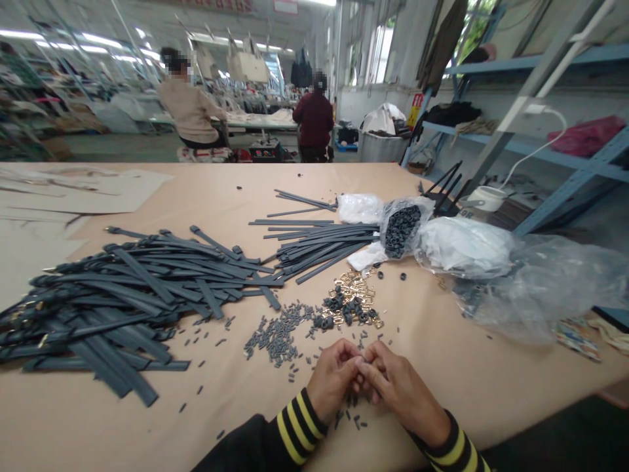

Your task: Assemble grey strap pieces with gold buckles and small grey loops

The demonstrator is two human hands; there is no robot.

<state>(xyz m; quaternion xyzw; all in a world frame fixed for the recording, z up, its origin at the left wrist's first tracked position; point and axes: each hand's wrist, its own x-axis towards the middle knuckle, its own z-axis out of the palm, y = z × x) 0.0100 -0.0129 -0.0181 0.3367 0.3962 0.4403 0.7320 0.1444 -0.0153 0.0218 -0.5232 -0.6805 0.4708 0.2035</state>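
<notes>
My left hand [335, 377] and my right hand [396, 380] meet fingertip to fingertip above the table, both closed in a pinch. Whatever sits between the fingers is too small or too hidden to make out. Just beyond them lies a heap of gold metal buckles [354, 288] with black rings [344, 311] among it. To the left spreads a pile of short dark grey pieces [278, 337], a few scattered under my hands as well. Further left is a big stack of dark grey straps [132, 288], some with gold buckles fitted.
Loose strap lengths [324, 242] lie beyond the buckles. Next to them is a clear bag of black rings [403, 229], then crumpled plastic bags [472, 246] at the right. Flat sheets [63, 190] cover the far left. Two people sit at a workbench beyond the table [221, 177]; blue shelving [521, 69] stands right.
</notes>
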